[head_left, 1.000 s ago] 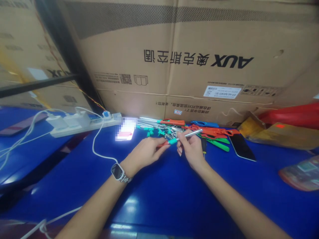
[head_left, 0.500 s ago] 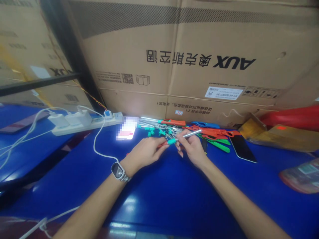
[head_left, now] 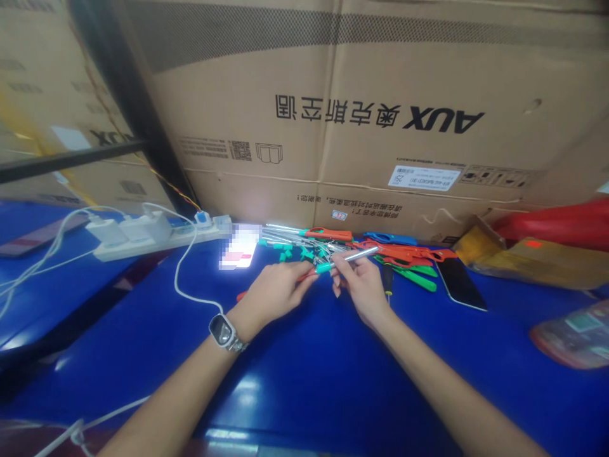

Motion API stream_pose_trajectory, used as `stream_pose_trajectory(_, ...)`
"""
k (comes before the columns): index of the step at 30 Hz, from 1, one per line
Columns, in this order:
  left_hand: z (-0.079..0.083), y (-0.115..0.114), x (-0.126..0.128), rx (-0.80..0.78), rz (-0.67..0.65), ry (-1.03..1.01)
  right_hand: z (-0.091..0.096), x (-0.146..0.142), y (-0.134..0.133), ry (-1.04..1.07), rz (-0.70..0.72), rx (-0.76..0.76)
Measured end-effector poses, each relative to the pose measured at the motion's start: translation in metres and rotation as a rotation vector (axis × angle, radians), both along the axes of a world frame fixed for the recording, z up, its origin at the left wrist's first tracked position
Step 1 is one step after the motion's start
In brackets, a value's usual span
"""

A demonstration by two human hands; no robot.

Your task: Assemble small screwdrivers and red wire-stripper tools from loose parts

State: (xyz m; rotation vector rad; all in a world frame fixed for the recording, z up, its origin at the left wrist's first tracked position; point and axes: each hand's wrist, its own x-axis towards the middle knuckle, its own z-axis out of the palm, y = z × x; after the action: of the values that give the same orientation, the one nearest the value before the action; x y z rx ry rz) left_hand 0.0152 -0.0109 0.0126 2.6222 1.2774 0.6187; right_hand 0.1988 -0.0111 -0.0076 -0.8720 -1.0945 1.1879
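My left hand [head_left: 280, 289] is closed on the red handle of a long-reach lighter [head_left: 325, 268], and much of that handle is hidden under the palm. A teal collar joins it to a silver tube pointing up to the right. My right hand [head_left: 359, 279] pinches the lighter at the tube just past the collar. Beyond my fingers lie loose teal plastic parts [head_left: 285, 252] and silver metal tubes [head_left: 280, 230]. An orange lighter handle [head_left: 333, 234] rests behind them. More orange handles [head_left: 404, 255], a blue one [head_left: 390, 238] and green ones [head_left: 416, 278] are heaped to the right.
A screwdriver [head_left: 387, 277] lies beside my right hand, with a dark phone [head_left: 461, 284] farther right. At the left are a lit phone [head_left: 243, 244] and a white power strip [head_left: 157, 241] with cables. A large cardboard box [head_left: 361, 70] stands behind; a clear container [head_left: 573, 333] is far right.
The whole view has shifted slightly. Both hands keep their hold on the lighter, its tube now tilted a little flatter, and more of the screwdriver shows beside my right hand.
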Motion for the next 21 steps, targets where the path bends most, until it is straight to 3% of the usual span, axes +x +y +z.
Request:
stream_pose_trajectory(5,0.0031,0.0007,-0.0031,-0.175,-0.123,-0.128,0.0011,0.0097,0.0029,-0.015,0.148,0.12)
stream_pose_trajectory(8,0.004,0.0018,-0.0044,-0.224,-0.133,-0.172,0.0028,0.0117,0.0027,-0.045,0.178,0.147)
stream_pose_trajectory(21,0.0053,-0.0027,-0.0002,-0.053,-0.009,-0.03,0.0007,0.0036,-0.0041,-0.074,-0.028,0.2)
